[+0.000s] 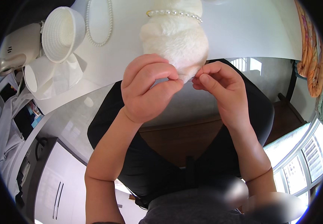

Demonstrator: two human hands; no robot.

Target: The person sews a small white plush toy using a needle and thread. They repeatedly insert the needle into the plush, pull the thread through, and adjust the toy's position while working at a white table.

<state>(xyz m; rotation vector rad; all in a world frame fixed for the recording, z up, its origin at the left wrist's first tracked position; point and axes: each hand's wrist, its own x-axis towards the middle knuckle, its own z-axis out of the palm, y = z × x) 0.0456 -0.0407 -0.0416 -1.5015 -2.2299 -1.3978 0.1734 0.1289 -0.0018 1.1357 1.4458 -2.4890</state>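
A white furry body [175, 42], which looks like a plush toy, lies at the near edge of the white table, its top cut off by the view. Around its narrow part runs a pearl bead string [175, 13] with a gold-coloured bit at the left end. My left hand [147, 86] pinches the fur's lower tip between thumb and fingers. Close by on the right, my right hand [225, 86] has thumb and fingers drawn together at the same edge. Fine dark strands [192, 79] show beside its fingertips; whether they are thread or wire is unclear.
A second pearl string [111, 25] lies on the white tabletop [248, 33]. To its left are a white ribbed bowl [59, 33], a white paper-like cup [38, 74] and a beige hair dryer [21, 46]. Patterned orange fabric [312, 64] hangs at the right.
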